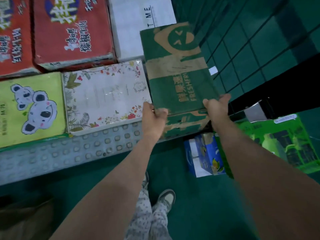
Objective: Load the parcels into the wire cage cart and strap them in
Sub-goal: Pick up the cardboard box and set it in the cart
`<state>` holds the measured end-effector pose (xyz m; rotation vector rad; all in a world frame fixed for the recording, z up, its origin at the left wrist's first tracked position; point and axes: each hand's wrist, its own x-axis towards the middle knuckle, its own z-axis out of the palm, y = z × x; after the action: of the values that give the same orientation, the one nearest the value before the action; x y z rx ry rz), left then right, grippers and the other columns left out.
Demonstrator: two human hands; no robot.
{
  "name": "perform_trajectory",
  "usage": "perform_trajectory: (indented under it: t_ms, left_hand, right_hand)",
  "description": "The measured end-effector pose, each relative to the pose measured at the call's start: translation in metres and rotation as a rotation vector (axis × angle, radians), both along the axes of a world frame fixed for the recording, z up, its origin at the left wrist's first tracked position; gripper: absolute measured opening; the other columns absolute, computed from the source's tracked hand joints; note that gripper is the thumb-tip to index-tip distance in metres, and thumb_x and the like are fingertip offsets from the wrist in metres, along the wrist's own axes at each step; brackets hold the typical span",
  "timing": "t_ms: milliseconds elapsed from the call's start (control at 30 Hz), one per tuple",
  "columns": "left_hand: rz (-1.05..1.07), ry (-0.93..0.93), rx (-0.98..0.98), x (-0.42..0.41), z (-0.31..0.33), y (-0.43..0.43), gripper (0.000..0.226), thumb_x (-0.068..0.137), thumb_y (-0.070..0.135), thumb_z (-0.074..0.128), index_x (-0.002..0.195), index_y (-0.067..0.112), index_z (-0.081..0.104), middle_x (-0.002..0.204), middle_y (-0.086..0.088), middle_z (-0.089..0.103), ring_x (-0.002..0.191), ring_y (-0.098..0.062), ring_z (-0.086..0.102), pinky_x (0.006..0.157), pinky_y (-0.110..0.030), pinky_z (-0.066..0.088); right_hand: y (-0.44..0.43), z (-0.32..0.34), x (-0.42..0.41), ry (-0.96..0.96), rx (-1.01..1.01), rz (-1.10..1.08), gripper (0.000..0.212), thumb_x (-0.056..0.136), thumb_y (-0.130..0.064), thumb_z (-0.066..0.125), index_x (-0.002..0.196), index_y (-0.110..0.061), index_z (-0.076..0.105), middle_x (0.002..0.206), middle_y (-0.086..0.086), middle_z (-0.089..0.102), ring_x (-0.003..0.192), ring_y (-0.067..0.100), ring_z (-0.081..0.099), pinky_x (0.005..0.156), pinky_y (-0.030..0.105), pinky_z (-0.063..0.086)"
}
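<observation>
I hold a green and brown cardboard parcel [178,66] printed "FRESHFR" over the right end of the cart. My left hand [153,116] grips its near left corner and my right hand [216,105] grips its near right corner. Beside it on the cart lie a floral white parcel [105,96], a yellow-green koala parcel [31,108], two red parcels [71,32] and a plain white parcel [135,30]. The cart's studded metal edge [69,153] runs below them. The wire cage wall [251,49] rises on the right.
On the green floor to the right stand a blue box [204,155] and a bright green box [280,141]. A black strap with a metal buckle [254,111] lies by the cage base. My feet [166,198] are on the floor close to the cart.
</observation>
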<state>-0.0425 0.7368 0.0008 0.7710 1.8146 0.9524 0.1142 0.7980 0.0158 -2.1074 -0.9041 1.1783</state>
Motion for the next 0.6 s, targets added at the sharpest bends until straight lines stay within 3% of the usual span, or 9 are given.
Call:
perform_trajectory:
  t_ms: [100, 233, 333, 467, 600]
  left_hand:
    - [-0.015, -0.078, 0.019, 0.020, -0.028, -0.004, 0.031, 0.086, -0.001, 0.062, 0.090, 0.016, 0.036, 0.089, -0.003, 0.051, 0.081, -0.015, 0.057, 0.059, -0.009, 0.046]
    - [0.081, -0.059, 0.004, 0.036, -0.040, 0.010, 0.033, 0.085, -0.004, 0.059, 0.100, 0.012, 0.034, 0.089, 0.008, 0.049, 0.085, -0.010, 0.053, 0.061, -0.005, 0.046]
    - [0.064, 0.046, -0.011, 0.021, -0.042, 0.032, 0.033, 0.085, -0.004, 0.058, 0.099, 0.012, 0.033, 0.089, 0.006, 0.047, 0.080, -0.005, 0.050, 0.056, -0.003, 0.043]
    - [-0.053, 0.121, -0.055, 0.009, -0.045, 0.040, 0.031, 0.085, -0.002, 0.059, 0.098, 0.011, 0.034, 0.097, -0.005, 0.047, 0.074, -0.003, 0.046, 0.052, -0.002, 0.040]
    - [-0.041, 0.129, -0.061, 0.013, -0.047, 0.038, 0.030, 0.086, 0.000, 0.058, 0.098, 0.011, 0.033, 0.089, 0.003, 0.044, 0.073, -0.002, 0.046, 0.054, -0.007, 0.041]
  right_hand:
    - [0.002, -0.025, 0.020, -0.067, -0.063, 0.002, 0.052, 0.091, 0.001, 0.049, 0.137, -0.003, 0.027, 0.125, 0.013, 0.046, 0.109, 0.025, 0.050, 0.080, 0.019, 0.034]
    - [0.015, -0.039, 0.024, -0.059, -0.080, 0.059, 0.062, 0.093, -0.002, 0.048, 0.146, -0.005, 0.016, 0.131, 0.006, 0.044, 0.113, 0.017, 0.047, 0.078, 0.009, 0.031]
    - [0.030, -0.045, 0.010, -0.040, -0.100, 0.076, 0.063, 0.093, -0.006, 0.050, 0.146, -0.005, 0.016, 0.142, 0.011, 0.041, 0.120, 0.022, 0.048, 0.097, 0.021, 0.037]
    - [0.034, -0.051, 0.003, -0.010, -0.103, 0.005, 0.049, 0.092, 0.001, 0.047, 0.137, -0.003, 0.029, 0.120, 0.010, 0.048, 0.097, 0.020, 0.049, 0.079, 0.019, 0.037]
    - [0.032, -0.050, 0.009, -0.080, -0.111, 0.008, 0.041, 0.091, -0.003, 0.051, 0.130, -0.003, 0.036, 0.119, 0.012, 0.052, 0.091, 0.020, 0.048, 0.075, 0.021, 0.037]
